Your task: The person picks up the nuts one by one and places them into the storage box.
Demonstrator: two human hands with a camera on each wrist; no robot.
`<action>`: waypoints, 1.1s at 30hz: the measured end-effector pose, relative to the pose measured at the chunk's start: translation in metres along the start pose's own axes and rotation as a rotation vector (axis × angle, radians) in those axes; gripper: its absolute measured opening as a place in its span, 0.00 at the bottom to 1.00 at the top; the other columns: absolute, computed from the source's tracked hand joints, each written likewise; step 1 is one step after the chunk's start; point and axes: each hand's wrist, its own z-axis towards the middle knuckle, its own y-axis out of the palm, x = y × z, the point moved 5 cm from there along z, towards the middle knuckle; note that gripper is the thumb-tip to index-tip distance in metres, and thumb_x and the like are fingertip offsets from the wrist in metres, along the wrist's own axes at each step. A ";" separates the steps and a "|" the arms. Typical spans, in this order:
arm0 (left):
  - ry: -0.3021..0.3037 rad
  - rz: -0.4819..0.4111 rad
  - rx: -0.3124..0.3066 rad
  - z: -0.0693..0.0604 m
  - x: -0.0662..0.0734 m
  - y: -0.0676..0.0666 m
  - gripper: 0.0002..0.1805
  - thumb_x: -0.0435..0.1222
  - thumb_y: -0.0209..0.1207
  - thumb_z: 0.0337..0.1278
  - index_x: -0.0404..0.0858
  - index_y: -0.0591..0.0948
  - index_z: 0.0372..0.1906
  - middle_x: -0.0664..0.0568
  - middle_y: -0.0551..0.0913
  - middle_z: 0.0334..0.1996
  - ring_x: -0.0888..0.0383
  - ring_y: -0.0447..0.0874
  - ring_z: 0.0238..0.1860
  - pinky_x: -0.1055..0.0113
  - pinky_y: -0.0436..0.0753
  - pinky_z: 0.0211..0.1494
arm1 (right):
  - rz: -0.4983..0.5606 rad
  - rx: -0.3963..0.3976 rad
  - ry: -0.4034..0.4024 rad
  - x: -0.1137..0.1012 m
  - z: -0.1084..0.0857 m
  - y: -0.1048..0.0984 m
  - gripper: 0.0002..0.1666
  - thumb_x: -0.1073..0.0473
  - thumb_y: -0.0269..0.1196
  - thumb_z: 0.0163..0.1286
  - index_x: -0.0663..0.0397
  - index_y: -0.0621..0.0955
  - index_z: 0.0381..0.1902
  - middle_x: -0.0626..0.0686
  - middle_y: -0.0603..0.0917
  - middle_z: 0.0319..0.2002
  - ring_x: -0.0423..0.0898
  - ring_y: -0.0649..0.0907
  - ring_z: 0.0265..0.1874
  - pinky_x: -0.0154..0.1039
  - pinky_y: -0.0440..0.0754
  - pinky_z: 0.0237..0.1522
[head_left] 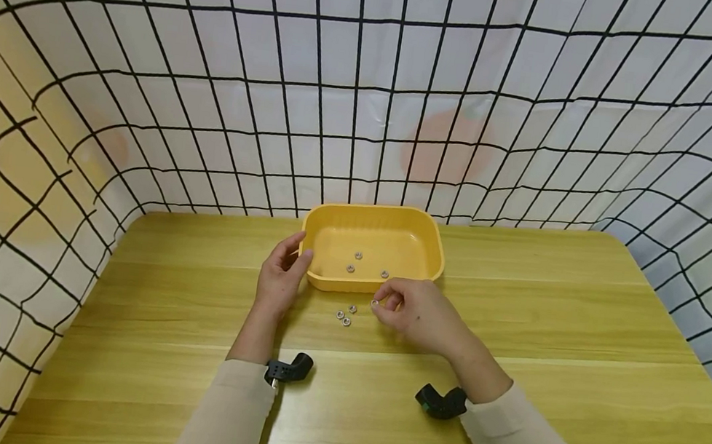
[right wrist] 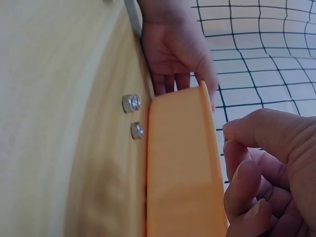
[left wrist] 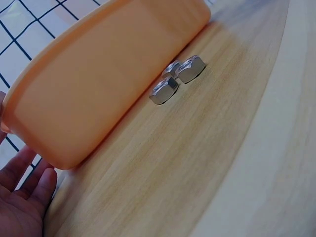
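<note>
- Yellow plastic tray (head_left: 368,288) in front of me, at the back of the wood-grain table (head_left: 191,284); behind it hangs a white curtain (head_left: 244,107) with black grid lines.
- Three metal hex nuts (head_left: 350,269) lie apart on the tray floor; the near wall hides them from both wrist cameras.
- Three loose nuts (head_left: 347,321) sit close together on the table, just in front of that wall and between my hands.
- My left hand (head_left: 280,281) is at the tray's left end, thumb by the rim, fingers loosely spread against the outside; how firmly they press, I cannot tell.
- My right hand (head_left: 421,316) reaches in from the right, near the tray's front wall, its thumb and forefinger pinching one nut (head_left: 375,302); the right wrist view seems to show only a sliver of it.
- Both forearms angle inward in beige sleeves (head_left: 229,413), a black wrist camera (head_left: 441,402) on each wrist.
</note>
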 end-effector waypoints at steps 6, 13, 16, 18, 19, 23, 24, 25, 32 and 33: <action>-0.003 0.003 -0.003 0.000 -0.001 0.000 0.24 0.41 0.61 0.72 0.46 0.76 0.70 0.43 0.75 0.69 0.45 0.74 0.69 0.49 0.74 0.72 | -0.033 0.027 -0.008 -0.002 0.004 -0.011 0.05 0.53 0.69 0.67 0.47 0.85 0.36 0.43 0.82 0.27 0.40 0.78 0.25 0.33 0.77 0.29; 0.007 0.000 -0.003 0.000 -0.001 0.000 0.24 0.41 0.60 0.72 0.45 0.76 0.70 0.43 0.74 0.70 0.45 0.74 0.69 0.49 0.74 0.72 | -0.073 0.057 0.021 0.001 0.015 -0.023 0.05 0.52 0.69 0.68 0.46 0.85 0.38 0.45 0.83 0.28 0.41 0.77 0.24 0.35 0.76 0.28; 0.002 -0.003 -0.003 0.000 -0.001 0.000 0.24 0.41 0.60 0.72 0.46 0.76 0.70 0.44 0.74 0.70 0.45 0.74 0.69 0.49 0.74 0.72 | -0.084 0.070 0.039 0.004 0.019 -0.027 0.07 0.51 0.69 0.68 0.45 0.85 0.38 0.45 0.83 0.28 0.42 0.77 0.23 0.36 0.76 0.28; 0.001 -0.005 -0.003 0.000 -0.001 0.000 0.24 0.41 0.60 0.72 0.46 0.76 0.70 0.44 0.74 0.70 0.45 0.73 0.69 0.49 0.74 0.72 | -0.080 0.078 0.052 0.006 0.023 -0.029 0.08 0.50 0.68 0.69 0.45 0.85 0.39 0.46 0.83 0.28 0.43 0.76 0.22 0.36 0.75 0.27; 0.001 -0.007 -0.003 0.000 -0.001 0.000 0.24 0.41 0.60 0.72 0.46 0.76 0.70 0.44 0.74 0.70 0.45 0.73 0.69 0.49 0.74 0.72 | -0.077 0.081 0.059 0.008 0.024 -0.030 0.08 0.49 0.68 0.69 0.45 0.85 0.39 0.46 0.83 0.28 0.43 0.76 0.22 0.36 0.75 0.27; 0.005 -0.006 -0.006 0.000 -0.001 0.000 0.24 0.41 0.60 0.72 0.46 0.76 0.70 0.43 0.74 0.70 0.45 0.73 0.69 0.48 0.74 0.72 | -0.060 0.095 0.077 0.013 0.031 -0.032 0.09 0.49 0.68 0.69 0.45 0.85 0.40 0.47 0.83 0.29 0.44 0.75 0.21 0.36 0.73 0.25; 0.005 -0.005 -0.006 0.000 -0.001 0.000 0.24 0.41 0.60 0.72 0.45 0.76 0.70 0.43 0.74 0.70 0.45 0.73 0.69 0.48 0.74 0.72 | -0.060 0.100 0.076 0.013 0.032 -0.032 0.08 0.49 0.68 0.69 0.45 0.85 0.40 0.47 0.83 0.29 0.44 0.75 0.21 0.36 0.72 0.25; 0.004 -0.005 -0.006 0.000 -0.001 0.000 0.24 0.41 0.60 0.72 0.45 0.76 0.70 0.43 0.74 0.70 0.45 0.73 0.69 0.48 0.74 0.72 | -0.058 0.104 0.075 0.014 0.034 -0.032 0.08 0.50 0.68 0.69 0.46 0.85 0.40 0.47 0.83 0.29 0.45 0.75 0.21 0.36 0.72 0.25; -0.009 -0.005 -0.006 0.000 -0.002 0.000 0.24 0.43 0.61 0.72 0.47 0.76 0.70 0.44 0.74 0.70 0.45 0.73 0.70 0.48 0.73 0.73 | -0.083 0.133 0.087 0.021 0.045 -0.032 0.09 0.51 0.68 0.69 0.47 0.85 0.41 0.48 0.83 0.29 0.44 0.76 0.20 0.35 0.73 0.24; -0.010 -0.006 -0.006 0.000 -0.002 0.000 0.25 0.43 0.61 0.72 0.47 0.76 0.70 0.44 0.74 0.70 0.45 0.73 0.70 0.49 0.73 0.73 | -0.086 0.134 0.087 0.022 0.047 -0.031 0.09 0.51 0.67 0.69 0.48 0.85 0.41 0.48 0.83 0.29 0.44 0.76 0.20 0.35 0.73 0.24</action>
